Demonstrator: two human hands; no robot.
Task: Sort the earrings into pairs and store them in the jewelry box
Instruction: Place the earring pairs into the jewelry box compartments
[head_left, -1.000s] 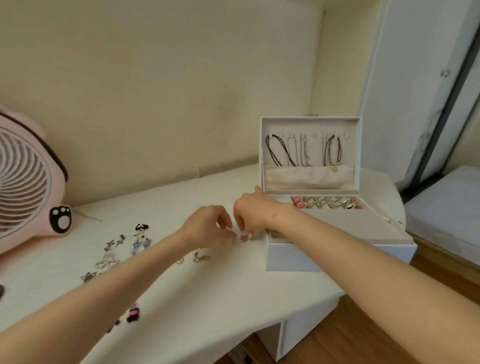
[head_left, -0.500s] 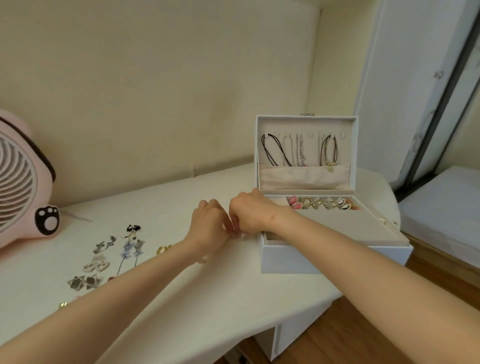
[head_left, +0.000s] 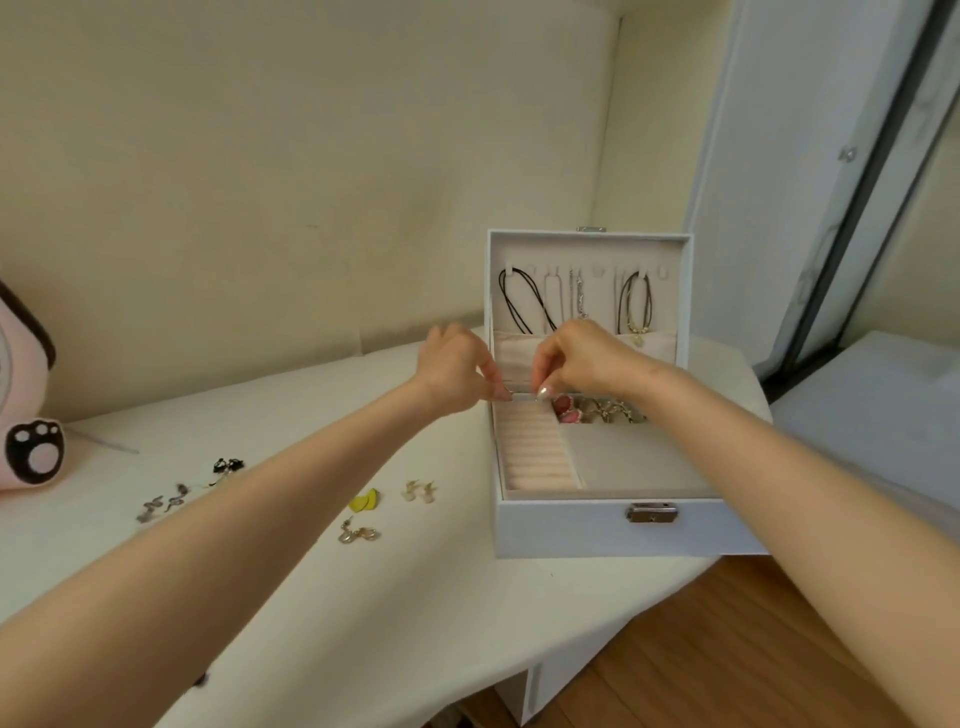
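Left of the open white jewelry box (head_left: 571, 530), silver earrings (head_left: 162, 504), black earrings (head_left: 228, 465), yellow earrings (head_left: 366, 501) and gold earrings (head_left: 420, 491) lie in small pairs on the white table (head_left: 311, 623), with bare tabletop between them and the box. The left hand (head_left: 454, 369) and right hand (head_left: 587, 361) hover over the box's back left corner, fingers curled and tips nearly meeting in a pinch. Whether they grip anything is too small to tell. The box's front right corner reaches the table's edge.
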